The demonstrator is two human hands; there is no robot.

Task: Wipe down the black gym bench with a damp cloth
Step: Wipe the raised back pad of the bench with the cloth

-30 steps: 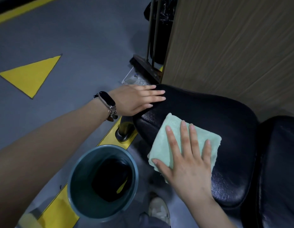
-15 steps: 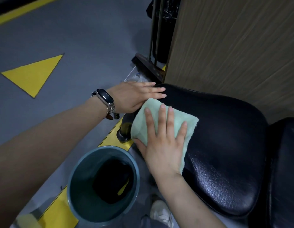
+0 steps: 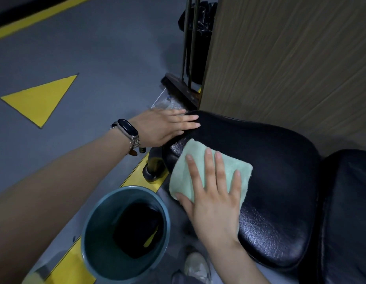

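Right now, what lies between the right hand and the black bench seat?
In the head view, the light green cloth lies between them: the right hand presses it flat with spread fingers onto the bench seat.

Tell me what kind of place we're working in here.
Most likely a gym floor. The padded black bench being wiped with a green cloth, plus the grey floor painted with a yellow triangle and lines, point that way. A bucket stands alongside.

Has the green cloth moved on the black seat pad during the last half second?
Yes. The green cloth, under the flat right hand, has slid away from the left hand at the seat pad tip, back toward the pad's middle.
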